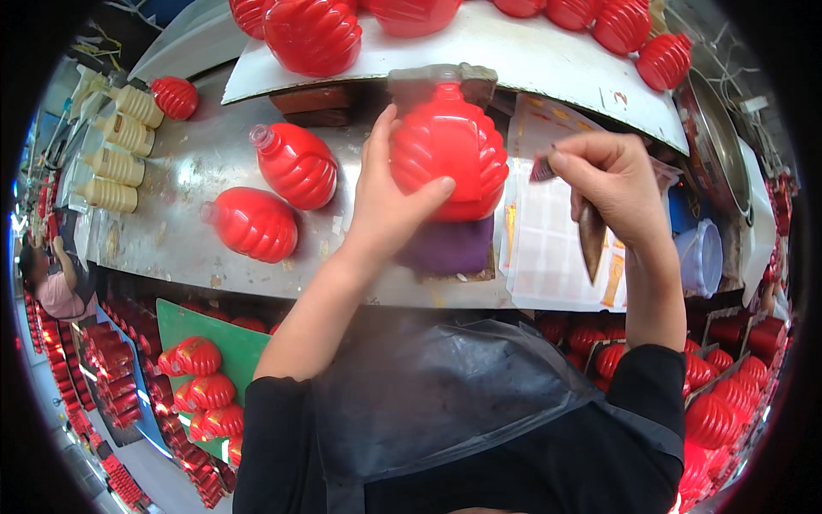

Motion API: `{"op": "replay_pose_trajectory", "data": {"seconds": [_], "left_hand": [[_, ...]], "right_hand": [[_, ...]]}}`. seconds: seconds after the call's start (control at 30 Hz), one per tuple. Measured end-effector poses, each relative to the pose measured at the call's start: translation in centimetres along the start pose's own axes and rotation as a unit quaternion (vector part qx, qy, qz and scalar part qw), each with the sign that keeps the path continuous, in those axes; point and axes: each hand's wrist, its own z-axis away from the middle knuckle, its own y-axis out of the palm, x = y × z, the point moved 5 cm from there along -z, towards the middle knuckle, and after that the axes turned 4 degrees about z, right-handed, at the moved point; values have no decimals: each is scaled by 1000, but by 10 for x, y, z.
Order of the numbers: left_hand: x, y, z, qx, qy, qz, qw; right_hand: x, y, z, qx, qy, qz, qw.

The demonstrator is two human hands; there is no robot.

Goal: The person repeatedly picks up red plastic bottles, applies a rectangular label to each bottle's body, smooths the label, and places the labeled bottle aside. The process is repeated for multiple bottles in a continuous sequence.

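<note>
A glossy red ribbed bottle (452, 146) lies on a dark purple cloth pad (454, 248), its neck in a grey rest (488, 79) on the far side. My left hand (392, 184) grips the bottle's left side, thumb across its front and fingers along the edge. To the right of the bottle, my right hand (610, 176) is closed in the air. Between its thumb and forefinger it pinches a small dark red piece (541, 169), perhaps a label. A pointed brown blade-like tool (591, 244) hangs down from its other fingers.
Two red bottles (295, 167) lie at left on the metal table (184, 231). Printed label sheets (548, 257) lie under my right hand. Several bottles stand on a white board (548, 64). Cream bottles (120, 163) line the far left; a pale bucket (700, 257) sits right. A person (64, 287) works beyond.
</note>
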Motion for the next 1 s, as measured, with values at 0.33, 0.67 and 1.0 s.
{"op": "replay_pose_trajectory", "data": {"seconds": [0.33, 0.67, 1.0], "left_hand": [[-22, 4, -43, -10, 18, -97, 995], [-12, 1, -36, -19, 59, -31, 998], [-18, 6, -3, -3, 155, -234, 960]], "right_hand": [[47, 98, 5, -32, -404, 523, 750], [41, 92, 21, -5, -435, 428, 792], [1, 60, -61, -7, -199, 218, 955]]}}
